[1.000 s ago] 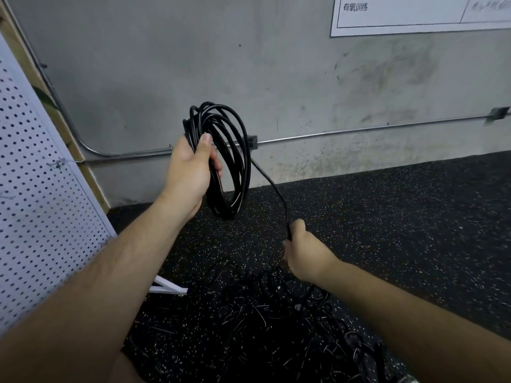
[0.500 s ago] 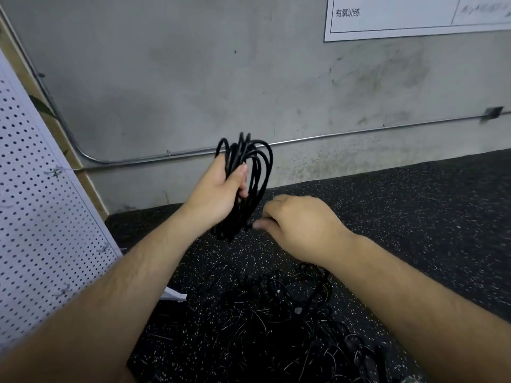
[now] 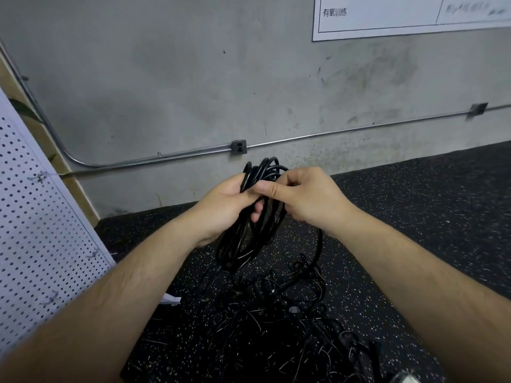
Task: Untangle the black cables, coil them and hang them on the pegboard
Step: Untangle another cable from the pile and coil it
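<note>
The pegboard stands at left. A tangle lies on the floor. Above it hangs the coil, with the left grip curled round its top and the right grip pinching strands beside it. A tail drops to the tangle. It is best fed in as even loops while the left grip holds firm.

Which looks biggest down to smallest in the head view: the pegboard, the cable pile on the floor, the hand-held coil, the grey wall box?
1. The pegboard and the cable pile: about alike, and both are cut off by the frame, so unranked.
2. The coil.
3. The wall box: smallest, though also farthest away.
</note>
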